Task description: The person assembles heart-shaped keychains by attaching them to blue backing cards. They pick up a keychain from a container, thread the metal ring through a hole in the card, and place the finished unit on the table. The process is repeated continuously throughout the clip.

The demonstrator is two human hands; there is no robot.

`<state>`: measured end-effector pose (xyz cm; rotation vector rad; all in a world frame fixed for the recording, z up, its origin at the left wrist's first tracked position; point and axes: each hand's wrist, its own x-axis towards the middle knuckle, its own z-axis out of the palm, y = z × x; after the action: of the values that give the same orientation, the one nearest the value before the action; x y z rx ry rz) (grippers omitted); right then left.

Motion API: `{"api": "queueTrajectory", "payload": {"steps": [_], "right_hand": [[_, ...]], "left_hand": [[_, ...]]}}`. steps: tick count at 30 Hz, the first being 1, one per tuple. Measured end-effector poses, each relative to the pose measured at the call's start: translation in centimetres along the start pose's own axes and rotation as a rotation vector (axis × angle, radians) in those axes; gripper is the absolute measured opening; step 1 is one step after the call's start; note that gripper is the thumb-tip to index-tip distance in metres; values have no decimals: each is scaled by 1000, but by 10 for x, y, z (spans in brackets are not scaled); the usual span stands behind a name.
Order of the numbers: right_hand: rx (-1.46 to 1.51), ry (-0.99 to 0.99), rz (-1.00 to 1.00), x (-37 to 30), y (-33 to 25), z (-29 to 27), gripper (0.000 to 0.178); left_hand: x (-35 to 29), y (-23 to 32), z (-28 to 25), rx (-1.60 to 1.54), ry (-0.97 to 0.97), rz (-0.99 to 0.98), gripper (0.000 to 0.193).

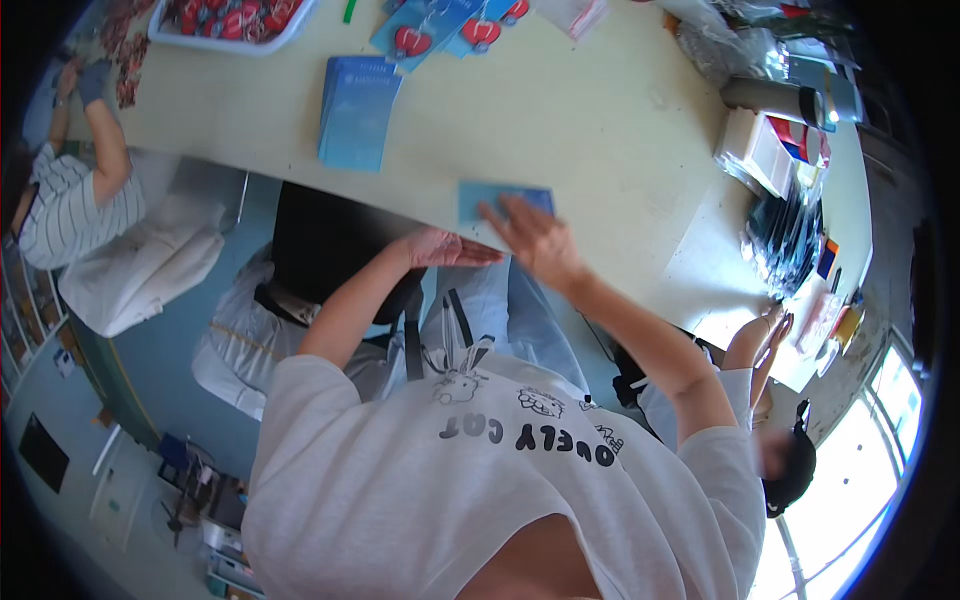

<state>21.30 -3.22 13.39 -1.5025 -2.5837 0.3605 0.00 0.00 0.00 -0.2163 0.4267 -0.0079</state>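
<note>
A blue card [480, 197] lies at the front edge of the table. My right hand [538, 240] is over its near side, fingers spread and slightly bent, covering part of it; whether the fingertips press on the card is hard to tell. Just below the table edge, my left hand [447, 248] is held with its fingers stretched out towards the right hand, nothing visible in it. A stack of blue cards [360, 112] sits farther left on the table. Beyond it are several blue cards with red heart-shaped pieces [425, 35] on them.
A white tray [222, 44] of red pieces stands far left, near a green stick [349, 11]. At right are a grey bottle [765, 98], a white box [752, 150] and dark plastic-wrapped packets [780, 235]. Other people sit at the left and right; a black chair [335, 245] is under the table edge.
</note>
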Motion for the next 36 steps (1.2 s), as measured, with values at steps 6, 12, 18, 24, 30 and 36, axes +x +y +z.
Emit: {"api": "queueTrajectory", "payload": {"steps": [6,12,18,24,30,36], "right_hand": [[174,-37,-97,-44,-54,-18,52],[321,142,182,-39,-30,-98,52],[246,353,602,-61,23,-128,44],[269,385,702,-46,38,-135,43],[301,442,700,-2,58,-133,42],[337,461,865,19,73,-128,41]], "left_hand": [[11,-15,-23,143,25,-25,57],[-33,-44,16,223,357,1,38],[-82,47,135,212,202,310,47],[-20,265,343,554,-75,907,52],[45,461,443,820,-76,1371,32],[113,516,458,1201,342,1385,45]]}}
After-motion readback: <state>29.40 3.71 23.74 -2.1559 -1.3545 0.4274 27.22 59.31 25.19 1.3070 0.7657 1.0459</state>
